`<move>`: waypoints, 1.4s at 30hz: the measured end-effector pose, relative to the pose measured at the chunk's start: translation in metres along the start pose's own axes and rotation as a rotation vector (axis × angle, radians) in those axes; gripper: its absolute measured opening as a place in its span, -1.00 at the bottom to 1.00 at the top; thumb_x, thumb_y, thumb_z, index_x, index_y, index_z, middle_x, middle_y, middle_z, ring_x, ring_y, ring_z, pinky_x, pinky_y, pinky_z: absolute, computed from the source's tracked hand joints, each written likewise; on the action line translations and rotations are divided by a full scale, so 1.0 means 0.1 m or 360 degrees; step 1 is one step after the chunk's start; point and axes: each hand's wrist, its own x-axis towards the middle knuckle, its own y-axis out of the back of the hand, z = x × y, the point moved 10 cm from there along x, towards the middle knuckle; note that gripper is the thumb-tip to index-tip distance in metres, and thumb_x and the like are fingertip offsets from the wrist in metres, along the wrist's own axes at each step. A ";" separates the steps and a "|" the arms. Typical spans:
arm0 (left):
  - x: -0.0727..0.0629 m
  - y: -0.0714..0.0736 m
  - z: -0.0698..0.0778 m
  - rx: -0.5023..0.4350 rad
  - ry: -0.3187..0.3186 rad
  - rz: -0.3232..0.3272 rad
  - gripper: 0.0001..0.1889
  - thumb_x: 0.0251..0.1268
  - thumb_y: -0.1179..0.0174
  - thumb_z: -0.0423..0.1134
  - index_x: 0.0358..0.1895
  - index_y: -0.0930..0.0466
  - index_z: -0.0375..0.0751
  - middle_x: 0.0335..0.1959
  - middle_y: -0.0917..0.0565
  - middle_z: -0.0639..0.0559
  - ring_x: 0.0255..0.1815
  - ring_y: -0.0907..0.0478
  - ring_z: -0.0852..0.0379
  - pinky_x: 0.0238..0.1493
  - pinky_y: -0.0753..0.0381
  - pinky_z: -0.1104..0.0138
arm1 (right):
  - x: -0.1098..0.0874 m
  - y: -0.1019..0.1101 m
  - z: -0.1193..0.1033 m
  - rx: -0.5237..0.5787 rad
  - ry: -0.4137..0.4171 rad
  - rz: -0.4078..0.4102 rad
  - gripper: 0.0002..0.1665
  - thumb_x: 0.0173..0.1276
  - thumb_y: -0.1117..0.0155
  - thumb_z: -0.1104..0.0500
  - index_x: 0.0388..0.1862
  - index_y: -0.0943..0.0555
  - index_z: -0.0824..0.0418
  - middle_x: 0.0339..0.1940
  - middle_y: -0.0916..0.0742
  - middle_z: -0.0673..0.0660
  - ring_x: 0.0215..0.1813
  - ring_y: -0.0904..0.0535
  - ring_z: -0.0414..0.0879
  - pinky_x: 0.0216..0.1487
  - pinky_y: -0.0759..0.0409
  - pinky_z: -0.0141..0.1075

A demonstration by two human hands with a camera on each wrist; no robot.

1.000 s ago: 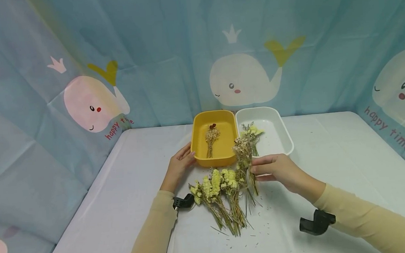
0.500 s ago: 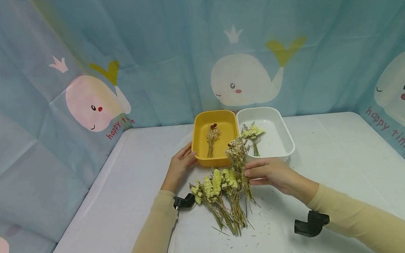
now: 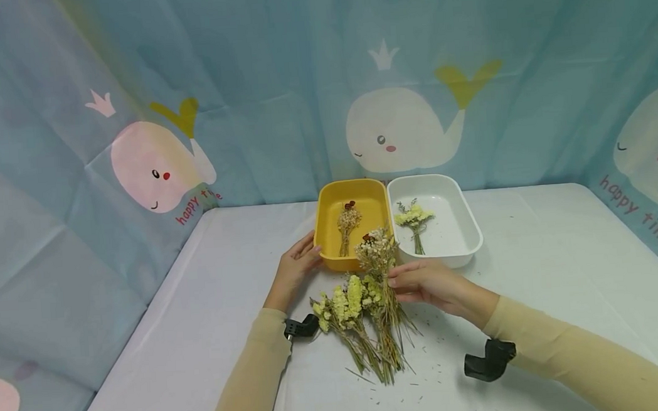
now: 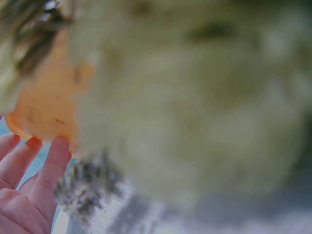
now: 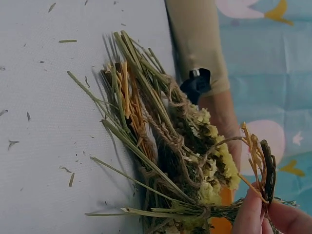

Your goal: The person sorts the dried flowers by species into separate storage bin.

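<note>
1. Clock: head view, 12 = away from the person.
2. Right hand (image 3: pixel 432 287): fingers (image 3: pixel 401 277) nearly closed, thumb and fingertips pinching the stems of a cream-and-dark-red bouquet (image 3: pixel 376 253).
3. Held bouquet: flower heads at 11 o'clock from those fingertips, stem ends hanging towards 6; right wrist view shows stems between thumb and fingers.
4. Left hand (image 3: pixel 294 267): fingers extended, loose, touching the yellow tray (image 3: pixel 364 198) at its 7 o'clock corner, not curled round anything.
5. Yellow-flowered bundles (image 3: pixel 343 308): on the counter (image 3: pixel 226 287), 8 o'clock from the right fingertips, partly overlapped by held bouquet; contact unclear.
6. Yellow tray: at 10–11 from right hand, one dried bunch (image 3: pixel 349 220) inside.
7. White tray (image 3: pixel 450 223): 12 from right hand, one yellow sprig (image 3: pixel 415 216) inside.
</note>
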 end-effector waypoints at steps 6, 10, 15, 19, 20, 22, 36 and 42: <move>0.00 -0.01 0.01 -0.0002 -0.0010 -0.0017 -0.41 0.48 -0.17 -0.20 0.52 -0.27 -0.03 0.49 -0.39 -0.10 0.44 -0.43 -0.05 0.32 -0.62 0.17 | 0.03 0.00 0.03 0.0031 -0.0028 -0.0011 -0.65 0.37 -0.22 0.35 0.11 -0.61 0.45 -0.28 -0.80 -0.04 -0.29 -0.74 -0.28 -0.14 -0.78 -0.44; 0.00 0.00 0.01 0.0004 0.0003 -0.0006 -0.41 0.47 -0.17 -0.20 0.52 -0.28 -0.04 0.49 -0.39 -0.11 0.43 -0.44 -0.06 0.32 -0.62 0.17 | 0.05 0.01 0.03 0.0067 -0.0045 -0.0021 -0.68 0.39 -0.20 0.34 0.09 -0.63 0.40 -0.27 -0.78 -0.07 -0.25 -0.73 -0.28 -0.10 -0.77 -0.44; 0.00 0.01 0.00 -0.0007 0.0007 -0.0003 -0.41 0.48 -0.16 -0.21 0.52 -0.28 -0.05 0.49 -0.38 -0.12 0.43 -0.43 -0.08 0.33 -0.61 0.16 | 0.06 0.02 0.02 0.0086 -0.0056 -0.0016 -0.73 0.40 -0.19 0.34 0.05 -0.64 0.35 -0.27 -0.77 -0.07 -0.25 -0.72 -0.28 -0.09 -0.77 -0.45; 0.01 0.01 -0.01 -0.0009 0.0009 -0.0016 -0.41 0.48 -0.16 -0.21 0.52 -0.27 -0.04 0.49 -0.38 -0.11 0.44 -0.42 -0.07 0.34 -0.60 0.17 | 0.08 0.03 0.02 0.0106 -0.0061 0.0011 -0.74 0.39 -0.21 0.35 0.03 -0.63 0.34 -0.26 -0.76 -0.06 -0.30 -0.72 -0.28 -0.11 -0.77 -0.46; 0.01 0.00 -0.01 -0.0013 0.0009 -0.0020 -0.40 0.48 -0.17 -0.21 0.52 -0.27 -0.04 0.49 -0.38 -0.11 0.44 -0.42 -0.07 0.34 -0.60 0.18 | 0.08 0.03 0.02 0.0107 -0.0062 0.0016 -0.75 0.39 -0.21 0.35 0.02 -0.64 0.33 -0.26 -0.76 -0.06 -0.31 -0.72 -0.28 -0.12 -0.77 -0.46; 0.00 0.00 0.00 -0.0016 0.0006 -0.0022 -0.40 0.47 -0.17 -0.21 0.53 -0.26 -0.04 0.49 -0.38 -0.11 0.44 -0.42 -0.06 0.33 -0.61 0.19 | 0.09 0.03 0.02 0.0108 -0.0060 0.0023 -0.79 0.39 -0.21 0.35 -0.03 -0.66 0.29 -0.26 -0.75 -0.06 -0.31 -0.72 -0.28 -0.13 -0.77 -0.46; 0.00 0.00 0.01 -0.0007 -0.0007 -0.0005 -0.42 0.48 -0.16 -0.22 0.52 -0.28 -0.04 0.48 -0.40 -0.10 0.41 -0.46 -0.07 0.27 -0.66 0.21 | 0.15 0.02 -0.03 -0.0017 -0.0017 0.0052 -0.57 0.42 -0.21 0.30 0.21 -0.53 0.49 -0.22 -0.76 -0.07 -0.30 -0.70 -0.31 -0.14 -0.77 -0.45; 0.00 0.00 0.02 -0.0005 -0.0014 -0.0006 -0.43 0.48 -0.16 -0.23 0.51 -0.30 -0.02 0.48 -0.40 -0.11 0.41 -0.46 -0.09 0.30 -0.64 0.18 | 0.15 0.05 -0.13 -0.0110 0.0065 0.0104 -0.53 0.40 -0.23 0.29 0.22 -0.51 0.53 -0.25 -0.75 -0.09 -0.31 -0.69 -0.28 -0.12 -0.79 -0.38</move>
